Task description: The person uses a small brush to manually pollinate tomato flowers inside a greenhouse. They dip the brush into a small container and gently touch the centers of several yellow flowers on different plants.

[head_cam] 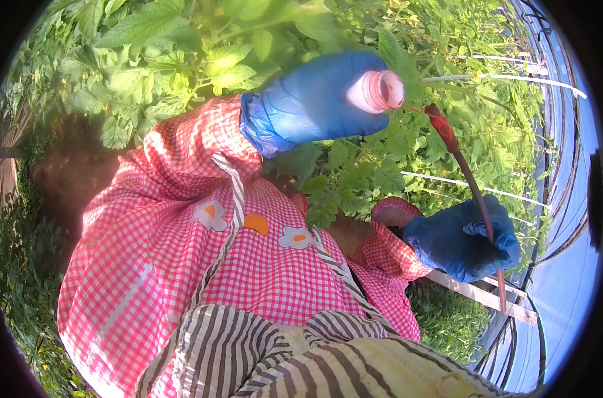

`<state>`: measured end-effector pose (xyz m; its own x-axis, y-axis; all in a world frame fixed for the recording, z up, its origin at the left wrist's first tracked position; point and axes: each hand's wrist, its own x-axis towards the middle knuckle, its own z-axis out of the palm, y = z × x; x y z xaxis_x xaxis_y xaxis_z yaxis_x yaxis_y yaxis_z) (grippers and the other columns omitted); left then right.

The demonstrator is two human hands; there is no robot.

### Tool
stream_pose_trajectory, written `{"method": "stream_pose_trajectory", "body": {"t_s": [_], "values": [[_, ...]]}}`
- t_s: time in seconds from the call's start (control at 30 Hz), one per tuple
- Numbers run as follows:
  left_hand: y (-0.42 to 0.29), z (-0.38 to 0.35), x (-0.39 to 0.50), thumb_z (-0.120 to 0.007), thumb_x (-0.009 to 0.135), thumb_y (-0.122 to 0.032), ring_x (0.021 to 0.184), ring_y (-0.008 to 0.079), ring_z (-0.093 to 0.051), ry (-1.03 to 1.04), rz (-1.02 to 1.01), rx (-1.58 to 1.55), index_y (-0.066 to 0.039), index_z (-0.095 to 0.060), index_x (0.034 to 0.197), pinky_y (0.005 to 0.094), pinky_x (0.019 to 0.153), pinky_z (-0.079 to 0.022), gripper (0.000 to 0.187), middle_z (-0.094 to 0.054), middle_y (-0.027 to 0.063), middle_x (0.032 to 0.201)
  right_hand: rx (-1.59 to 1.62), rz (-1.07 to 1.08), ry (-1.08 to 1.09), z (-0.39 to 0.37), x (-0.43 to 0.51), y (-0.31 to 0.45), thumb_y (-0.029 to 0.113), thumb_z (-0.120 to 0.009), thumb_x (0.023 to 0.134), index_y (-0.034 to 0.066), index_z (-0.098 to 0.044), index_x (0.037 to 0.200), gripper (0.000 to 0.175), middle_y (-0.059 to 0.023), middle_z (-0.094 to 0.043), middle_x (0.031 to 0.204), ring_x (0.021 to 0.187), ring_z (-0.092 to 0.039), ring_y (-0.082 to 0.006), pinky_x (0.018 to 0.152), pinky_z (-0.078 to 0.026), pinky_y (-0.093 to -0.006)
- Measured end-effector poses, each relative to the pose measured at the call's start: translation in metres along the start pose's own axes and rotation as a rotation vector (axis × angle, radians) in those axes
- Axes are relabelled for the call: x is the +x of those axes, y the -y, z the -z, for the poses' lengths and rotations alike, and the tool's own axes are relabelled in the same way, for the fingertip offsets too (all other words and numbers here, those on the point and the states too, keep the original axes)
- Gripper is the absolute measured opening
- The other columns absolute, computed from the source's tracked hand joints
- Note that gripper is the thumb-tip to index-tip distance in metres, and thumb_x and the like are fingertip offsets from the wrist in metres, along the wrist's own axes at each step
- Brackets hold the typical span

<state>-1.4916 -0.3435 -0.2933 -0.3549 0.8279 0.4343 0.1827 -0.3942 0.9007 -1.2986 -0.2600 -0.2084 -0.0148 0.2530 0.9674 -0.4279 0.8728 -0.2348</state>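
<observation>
My left hand (pixel 326 99), in a blue disposable glove, is closed around a small plastic bottle (pixel 376 92). The bottle's uncapped, threaded neck points right and bears red stains. Lower at the right, my right hand (pixel 468 239), also blue-gloved, grips a thin dark reddish stick (pixel 473 191). Red thread or string is wound around the stick's upper end, which lies a little right of the bottle mouth. A thin red strand stretches between that end and the bottle's mouth. The bottle's body is hidden inside my left hand.
Leafy green plants (pixel 182 64), apparently tomato, fill the upper view. White strips (pixel 510 77) stick out among them at the right. Beyond are dark hoses or cords and blue sheeting (pixel 570 298). A pale board (pixel 480 296) lies below my right hand. Brown soil (pixel 77 164) shows at left.
</observation>
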Motion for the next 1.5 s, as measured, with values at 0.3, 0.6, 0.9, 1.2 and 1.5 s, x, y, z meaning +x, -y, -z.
{"method": "stream_pose_trajectory", "body": {"t_s": [0.3, 0.6, 0.9, 1.2, 1.5], "values": [[0.002, -0.002, 0.0, -0.08, 0.076, -0.017, 0.091, 0.0139, -0.058, 0.006, -0.117, 0.064, -0.005, -0.058, 0.111, 0.0287, 0.084, -0.047, 0.043, -0.061, 0.0042, 0.099, -0.03, -0.194, 0.068, 0.014, -0.012, -0.008, 0.03, -0.064, 0.086, 0.0026, -0.053, 0.079, 0.031, -0.0071, -0.05, 0.06, 0.053, -0.046, -0.0165, 0.049, -0.032, -0.0308], [0.013, -0.014, 0.002, -0.079, 0.077, -0.017, 0.09, 0.0125, -0.057, -0.061, -0.098, 0.02, -0.006, -0.058, 0.114, 0.0285, 0.084, -0.048, 0.044, -0.061, 0.0037, 0.099, 0.001, -0.182, 0.113, 0.014, -0.015, -0.008, 0.031, -0.067, 0.085, 0.0035, -0.055, 0.079, 0.031, -0.007, -0.051, 0.062, 0.056, -0.047, -0.017, 0.053, -0.033, -0.0316], [0.006, -0.029, 0.011, -0.078, 0.078, -0.012, 0.093, 0.0107, -0.056, 0.032, 0.029, -0.25, -0.007, -0.058, 0.115, 0.0269, 0.085, -0.047, 0.043, -0.06, -0.0008, 0.1, -0.048, -0.163, 0.07, 0.022, -0.045, -0.016, 0.034, -0.065, 0.087, 0.0022, -0.056, 0.089, 0.033, -0.0098, -0.054, 0.07, 0.058, -0.052, -0.0202, 0.054, -0.041, -0.0331], [0.022, -0.013, 0.009, -0.075, 0.078, -0.013, 0.096, 0.0131, -0.058, 0.074, -0.033, -0.177, -0.008, -0.055, 0.115, 0.029, 0.086, -0.048, 0.043, -0.061, 0.0022, 0.104, -0.145, -0.126, 0.312, -0.001, -0.065, -0.004, 0.037, -0.061, 0.09, 0.0017, -0.06, 0.094, 0.035, -0.0139, -0.06, 0.08, 0.065, -0.058, -0.0232, 0.061, -0.047, -0.036], [0.014, -0.012, -0.001, -0.074, 0.08, -0.012, 0.095, 0.0122, -0.057, 0.059, -0.075, -0.169, -0.006, -0.056, 0.114, 0.029, 0.086, -0.048, 0.038, -0.061, 0.0018, 0.102, -0.113, -0.08, 0.332, 0.001, -0.064, -0.007, 0.027, -0.06, 0.089, 0.0037, -0.063, 0.094, 0.024, -0.0155, -0.063, 0.088, 0.073, -0.06, -0.0243, 0.066, -0.048, -0.0344]]}}
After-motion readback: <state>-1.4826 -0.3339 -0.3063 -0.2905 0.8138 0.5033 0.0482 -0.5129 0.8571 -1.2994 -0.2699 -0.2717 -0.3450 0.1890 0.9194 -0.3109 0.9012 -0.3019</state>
